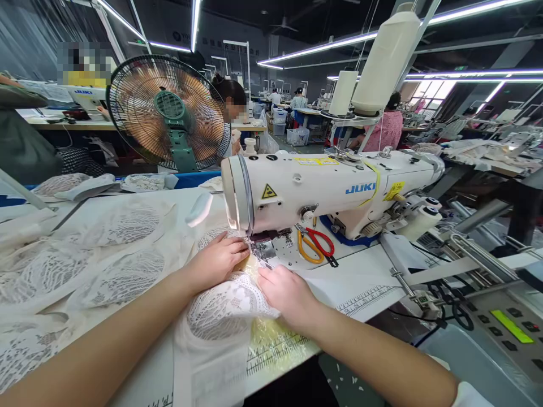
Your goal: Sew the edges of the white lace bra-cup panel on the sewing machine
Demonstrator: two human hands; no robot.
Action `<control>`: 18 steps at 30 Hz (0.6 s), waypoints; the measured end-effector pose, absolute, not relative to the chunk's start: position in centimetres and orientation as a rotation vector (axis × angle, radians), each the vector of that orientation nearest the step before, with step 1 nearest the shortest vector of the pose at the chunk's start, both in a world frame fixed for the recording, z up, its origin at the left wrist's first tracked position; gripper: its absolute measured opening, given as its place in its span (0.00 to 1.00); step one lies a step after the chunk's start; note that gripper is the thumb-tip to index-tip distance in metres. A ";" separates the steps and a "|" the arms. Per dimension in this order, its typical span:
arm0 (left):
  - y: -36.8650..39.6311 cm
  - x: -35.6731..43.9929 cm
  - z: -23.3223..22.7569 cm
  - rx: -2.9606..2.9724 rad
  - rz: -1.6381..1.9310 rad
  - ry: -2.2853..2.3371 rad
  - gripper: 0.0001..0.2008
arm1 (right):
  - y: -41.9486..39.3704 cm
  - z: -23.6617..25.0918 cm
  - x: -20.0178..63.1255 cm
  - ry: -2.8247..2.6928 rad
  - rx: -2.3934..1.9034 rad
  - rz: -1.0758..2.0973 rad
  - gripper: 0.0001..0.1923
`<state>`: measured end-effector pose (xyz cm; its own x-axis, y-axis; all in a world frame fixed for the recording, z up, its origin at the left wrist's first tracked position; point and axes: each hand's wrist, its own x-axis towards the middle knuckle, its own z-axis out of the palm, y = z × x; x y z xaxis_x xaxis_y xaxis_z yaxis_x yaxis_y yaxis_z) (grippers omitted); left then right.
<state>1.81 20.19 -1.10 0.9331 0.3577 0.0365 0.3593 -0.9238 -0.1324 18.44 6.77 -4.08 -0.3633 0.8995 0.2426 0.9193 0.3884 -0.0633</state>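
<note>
A white lace bra (229, 305) lies on the table under the head of a white JUKI sewing machine (297, 181). My left hand (218, 261) rests flat on the lace just left of the presser foot (253, 244), fingers stretched toward it. At the lace's right edge, my right hand (288, 294) is closed, pinching the fabric close in front of the needle area. Its fingertips are partly hidden. Sheer cloth hangs from the lace toward the table's front edge. Beneath it is a shiny yellowish film (274, 339).
More lace cups (127, 277) cover the table on the left. Scissors with red and yellow handles (316, 246) lie by the machine base. A fan (165, 113) stands behind, with co-workers beyond. Thread cones (386, 62) rise above the machine; a control panel (509, 325) sits at right.
</note>
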 end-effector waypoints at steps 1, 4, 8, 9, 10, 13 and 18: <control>20.3 1.8 -1.0 -2.940 -0.020 -0.573 0.19 | 6.7 -4.1 18.6 -2.399 -1.605 -0.093 0.11; 20.1 1.4 -0.4 -2.918 -0.099 -0.645 0.17 | 6.4 -4.0 19.0 -2.299 -1.583 0.056 0.11; 18.6 1.1 0.8 -3.031 -0.381 -0.681 0.17 | 5.6 -2.9 19.5 -1.935 -1.531 0.504 0.11; 18.0 1.1 1.1 -3.112 -0.407 -0.659 0.18 | 5.4 -2.6 19.5 -1.830 -1.515 0.663 0.13; 17.4 1.2 1.3 -3.208 -0.395 -0.620 0.16 | 5.2 -2.4 19.5 -1.746 -1.492 0.820 0.14; 16.0 1.8 1.8 -3.484 -0.209 -0.493 0.13 | 4.8 -2.1 19.0 -1.651 -1.426 1.011 0.14; 15.9 2.3 2.5 -3.878 -0.265 -0.941 0.11 | 4.9 -2.5 18.4 -1.569 -1.416 0.539 0.13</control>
